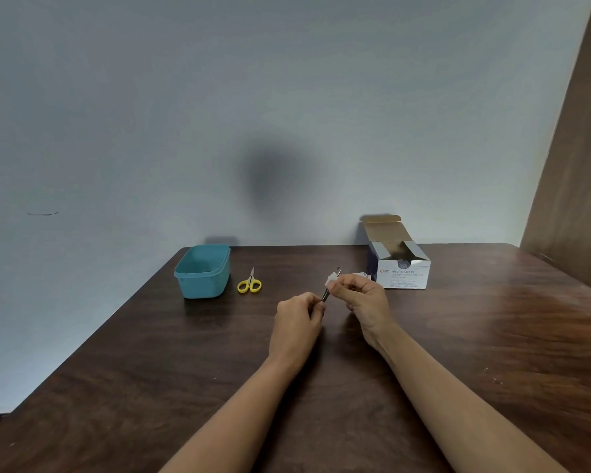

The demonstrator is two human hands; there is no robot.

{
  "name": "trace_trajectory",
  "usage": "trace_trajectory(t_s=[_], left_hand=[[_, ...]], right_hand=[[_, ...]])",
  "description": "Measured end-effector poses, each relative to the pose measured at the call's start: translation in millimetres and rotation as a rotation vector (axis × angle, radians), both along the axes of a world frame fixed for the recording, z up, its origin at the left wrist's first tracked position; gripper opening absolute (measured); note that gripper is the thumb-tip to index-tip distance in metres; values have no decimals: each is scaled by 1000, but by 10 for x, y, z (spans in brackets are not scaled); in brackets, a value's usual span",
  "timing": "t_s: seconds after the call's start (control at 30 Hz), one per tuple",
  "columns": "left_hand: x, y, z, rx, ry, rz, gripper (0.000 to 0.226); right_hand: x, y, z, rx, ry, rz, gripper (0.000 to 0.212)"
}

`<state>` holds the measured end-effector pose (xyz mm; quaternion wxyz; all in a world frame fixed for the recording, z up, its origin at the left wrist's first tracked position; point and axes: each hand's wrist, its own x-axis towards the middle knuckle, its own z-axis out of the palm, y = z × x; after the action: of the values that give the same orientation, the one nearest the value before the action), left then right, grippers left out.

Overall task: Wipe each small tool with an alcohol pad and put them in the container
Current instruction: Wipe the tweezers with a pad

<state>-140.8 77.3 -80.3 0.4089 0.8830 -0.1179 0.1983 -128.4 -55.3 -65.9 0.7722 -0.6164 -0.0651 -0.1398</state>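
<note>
Left hand (297,317) pinches lower end of thin metal tool (326,295), which tilts toward 1 o'clock. Right hand (362,298) pinches white alcohol pad (331,279) around tool's upper part. Teal plastic container (202,271) at 10 o'clock from hands, yellow-handled scissors (249,283) just beside it. Open white swab box (400,268) at 1 o'clock.

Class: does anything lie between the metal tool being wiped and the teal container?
Yes: the yellow-handled scissors lie flat on the table between the metal tool and the teal container, beside its right wall.
</note>
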Motion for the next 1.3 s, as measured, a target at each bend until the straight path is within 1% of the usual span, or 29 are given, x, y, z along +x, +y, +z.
trace_trajectory(t_s=[0.13,0.27,0.33,0.47,0.57,0.67,0.73,0.77,0.87,0.97,1.07,1.17,1.3], left_hand=[[-2,-6,5,-1,-1,3,16],[-17,-1,22,-17,1,2,17],[-28,0,33,-23,-1,3,18],[-35,-4,50,-41,3,-3,17],[-31,-7,54,-31,10,-6,16],[-23,-15,48,-13,20,-13,14],[-25,-24,42,9,17,-21,14],[-32,-29,42,21,12,-27,14],[-49,-37,48,39,-6,-39,13],[-52,-37,55,34,-17,-44,13],[-49,-38,50,36,-19,-49,13],[-53,-41,46,43,-31,-48,14],[-44,-47,43,43,-38,-42,13]], right_hand=[[11,28,-39,-63,-26,2,13],[27,41,-63,-86,-28,-14,6],[28,42,-59,-77,-28,-21,7],[45,30,-73,-26,-28,-42,13],[46,21,-69,14,-24,-52,13],[47,23,-40,116,-3,-93,16],[54,19,-29,178,38,-119,9],[61,18,-32,186,58,-133,6],[73,14,-48,155,75,-161,5],[81,9,-55,142,66,-159,9],[115,-5,-75,199,64,-146,4],[154,-29,-93,252,76,-133,6],[155,-47,-91,272,94,-127,10]])
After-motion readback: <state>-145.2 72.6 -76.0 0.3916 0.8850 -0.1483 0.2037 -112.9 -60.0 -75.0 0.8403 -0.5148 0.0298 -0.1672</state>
